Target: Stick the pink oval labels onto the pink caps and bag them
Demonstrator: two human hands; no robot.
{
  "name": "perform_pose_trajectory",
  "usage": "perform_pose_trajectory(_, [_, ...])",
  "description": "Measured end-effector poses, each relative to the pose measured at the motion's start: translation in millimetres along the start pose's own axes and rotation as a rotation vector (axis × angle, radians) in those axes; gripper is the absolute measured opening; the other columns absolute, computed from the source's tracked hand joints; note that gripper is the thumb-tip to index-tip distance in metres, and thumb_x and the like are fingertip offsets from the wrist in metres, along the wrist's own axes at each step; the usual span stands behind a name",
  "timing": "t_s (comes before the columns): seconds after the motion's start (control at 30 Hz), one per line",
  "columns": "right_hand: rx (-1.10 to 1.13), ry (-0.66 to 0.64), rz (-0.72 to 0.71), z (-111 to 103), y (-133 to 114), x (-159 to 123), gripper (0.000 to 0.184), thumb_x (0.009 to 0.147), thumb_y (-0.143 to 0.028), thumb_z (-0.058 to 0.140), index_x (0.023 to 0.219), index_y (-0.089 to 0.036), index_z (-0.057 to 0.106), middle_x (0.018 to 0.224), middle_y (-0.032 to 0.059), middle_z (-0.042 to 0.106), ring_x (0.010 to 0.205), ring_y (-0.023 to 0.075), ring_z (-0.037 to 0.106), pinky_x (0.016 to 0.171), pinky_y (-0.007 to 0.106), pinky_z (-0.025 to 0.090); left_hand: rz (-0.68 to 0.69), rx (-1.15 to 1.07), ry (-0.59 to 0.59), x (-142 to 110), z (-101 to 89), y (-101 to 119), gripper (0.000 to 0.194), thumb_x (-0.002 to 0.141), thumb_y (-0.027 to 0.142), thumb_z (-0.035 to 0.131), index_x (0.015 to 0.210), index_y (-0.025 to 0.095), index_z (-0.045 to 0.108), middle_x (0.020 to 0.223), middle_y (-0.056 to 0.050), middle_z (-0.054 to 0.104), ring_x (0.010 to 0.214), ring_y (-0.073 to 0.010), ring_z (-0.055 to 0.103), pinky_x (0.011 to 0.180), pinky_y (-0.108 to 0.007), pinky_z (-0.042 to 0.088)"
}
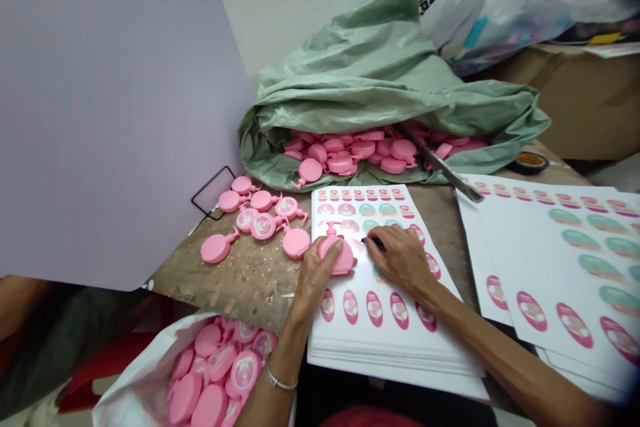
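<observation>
My left hand (320, 267) is closed around a flat, round pink plastic piece shaped like a small pump bottle (336, 255), its nozzle pointing away from me. It is held just over a stack of printed sticker sheets (360, 347) with rows of pink and green oval stickers. Over the same top sheet, right of the pink bottle, my right hand (400, 257) has its fingers pinched together. A small dark tip shows at those fingers; what it belongs to is mostly hidden.
Several pink bottles (296, 241) lie left of the stack, some with round stickers. More fill a green sack (360, 100) behind and a white bag (135, 373) below. A metal strip (450, 177) juts from the sack. Other sheets (540, 267) and a tape roll (529, 161) are right.
</observation>
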State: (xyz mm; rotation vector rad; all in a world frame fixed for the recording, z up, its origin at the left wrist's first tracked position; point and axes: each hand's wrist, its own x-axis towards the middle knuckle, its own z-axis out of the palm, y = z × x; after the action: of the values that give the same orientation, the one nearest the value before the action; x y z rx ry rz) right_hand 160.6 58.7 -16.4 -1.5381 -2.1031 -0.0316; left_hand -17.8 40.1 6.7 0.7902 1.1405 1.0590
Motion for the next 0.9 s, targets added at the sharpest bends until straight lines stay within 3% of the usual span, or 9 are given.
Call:
perform_pose_trajectory(0.13, [0.029,-0.020,0.010,0.0,1.6,-0.3,0.017,0.089,-0.026,0.050,0.078,-0.018,0.061,0.071,0.0042,0.064,0.074,0.0204,0.055,0.071,0.034,0.029,-0.004,0.048,-0.038,-1.7,-1.4,3.9,0.044,0.079,0.043,0.069,0.110,0.012,0.060,0.106,-0.014,0.066,0.075,-0.0230,0.073,0.061,-0.032,0.061])
perform_pose_trajectory(0.37, [0.167,-0.123,-0.001,2.6,-4.9,-2.0,0.016,0.087,-0.026,0.053,0.074,-0.019,0.059,0.070,0.0017,0.063,0.071,0.0175,0.054,0.071,0.033,0.030,0.003,0.048,-0.080,0.9,-3.6,0.7,0.043,0.081,0.043,0.068,0.111,0.013,0.060,0.110,-0.014,0.065,0.077,-0.0237,0.073,0.063,-0.034,0.062])
perform_pose_trajectory(0.57, [0.011,0.031,0.008,4.9,0.4,-2.4,0.018,0.091,-0.025,0.050,0.079,-0.017,0.061,0.071,0.0036,0.063,0.073,0.0197,0.053,0.070,0.034,0.028,0.011,0.035,-0.074,2.0,-5.8,-5.1,0.046,0.082,0.044,0.066,0.114,0.012,0.060,0.103,-0.013,0.067,0.074,-0.0223,0.072,0.064,-0.034,0.062])
perform_pose_trajectory(0.9, [0.003,0.045,-0.016,5.0,0.5,-5.0,0.018,0.090,-0.024,0.053,0.075,-0.018,0.060,0.069,0.0025,0.061,0.071,0.0185,0.053,0.070,0.033,0.029,0.038,0.091,-0.078,-1.5,-5.3,-1.3,0.044,0.084,0.046,0.063,0.114,0.013,0.061,0.101,-0.012,0.067,0.074,-0.0223,0.072,0.066,-0.035,0.062])
